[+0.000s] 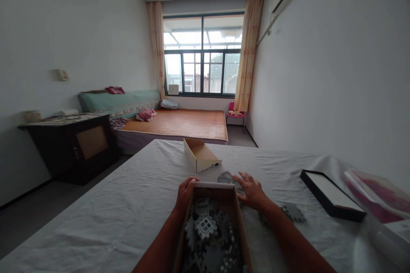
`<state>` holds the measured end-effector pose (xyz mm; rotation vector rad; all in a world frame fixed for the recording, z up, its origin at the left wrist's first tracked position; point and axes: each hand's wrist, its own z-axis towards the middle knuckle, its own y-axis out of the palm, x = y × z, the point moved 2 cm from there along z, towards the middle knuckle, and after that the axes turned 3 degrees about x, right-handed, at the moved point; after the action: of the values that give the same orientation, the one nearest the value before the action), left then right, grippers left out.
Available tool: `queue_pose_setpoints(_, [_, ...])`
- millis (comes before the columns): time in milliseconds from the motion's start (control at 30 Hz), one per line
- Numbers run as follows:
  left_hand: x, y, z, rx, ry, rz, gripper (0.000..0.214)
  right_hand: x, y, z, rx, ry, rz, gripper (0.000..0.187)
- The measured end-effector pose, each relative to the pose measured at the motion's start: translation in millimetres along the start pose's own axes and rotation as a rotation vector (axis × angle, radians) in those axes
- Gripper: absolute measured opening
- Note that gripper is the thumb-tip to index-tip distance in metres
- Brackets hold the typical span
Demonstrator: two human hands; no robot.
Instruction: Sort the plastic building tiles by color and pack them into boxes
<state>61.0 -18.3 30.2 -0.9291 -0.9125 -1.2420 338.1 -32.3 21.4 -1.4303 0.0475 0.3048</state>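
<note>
A deep cardboard box (241, 234) stands at the front of the table, full of grey interlocking puzzle pieces (206, 225) with toothed edges. My left hand (185, 194) is closed on the box's far left corner, fingertips over its rim. My right hand (253, 191) is open beside the far right corner, fingers spread, thumb close to the wall; whether it touches the box I cannot tell. Just past its fingertips, a grey toothed piece (226, 176) lies on the cloth. More grey pieces (294, 212) lie to the right, partly behind my right forearm.
A pale open carton (208, 165) sits beyond the box. At the right lie a black-edged lid or tray (333, 194) and a clear plastic container (378, 192) with red contents. A white cloth (128, 204) covers the table. Farther off are a bed (192, 123) and a dark cabinet (77, 149).
</note>
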Motion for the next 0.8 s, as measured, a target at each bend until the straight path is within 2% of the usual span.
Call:
queue_pose_setpoints(167, [2.3,-0.3,0.5,-0.008,-0.001,0.007,0.032,2.3,1.2,-2.1,-0.131,0.053,0.029,0.062])
queue_pose_setpoints(400, [1.0,0.6,1.4,-0.007,0.002,-0.004,0.032,6.3,-6.6,-5.1,-0.056,0.031,0.122,0.053])
queue_pose_setpoints(467, [-1.9,0.6,1.7,-0.003,-0.003,-0.01,0.033,10.3,-6.6,-6.6,-0.095,0.018,0.154,0.059])
queue_pose_setpoints(567, [-5.0,0.6,2.0,-0.01,-0.003,-0.02,0.033,12.1,-2.7,-7.5,-0.208,-0.046,0.169,0.081])
queue_pose_setpoints(633, [-5.2,0.6,2.0,-0.011,-0.001,-0.023,0.033,10.8,-0.2,-7.0,-0.223,-0.053,0.153,0.09])
queue_pose_setpoints(700, [-4.1,0.6,1.8,-0.006,-0.004,-0.021,0.034,9.6,0.2,-6.2,-0.169,-0.015,0.133,0.083])
queue_pose_setpoints(800, [-1.9,0.7,1.3,-0.004,-0.01,-0.019,0.034,9.6,-2.4,-6.0,-0.065,0.001,0.129,0.061])
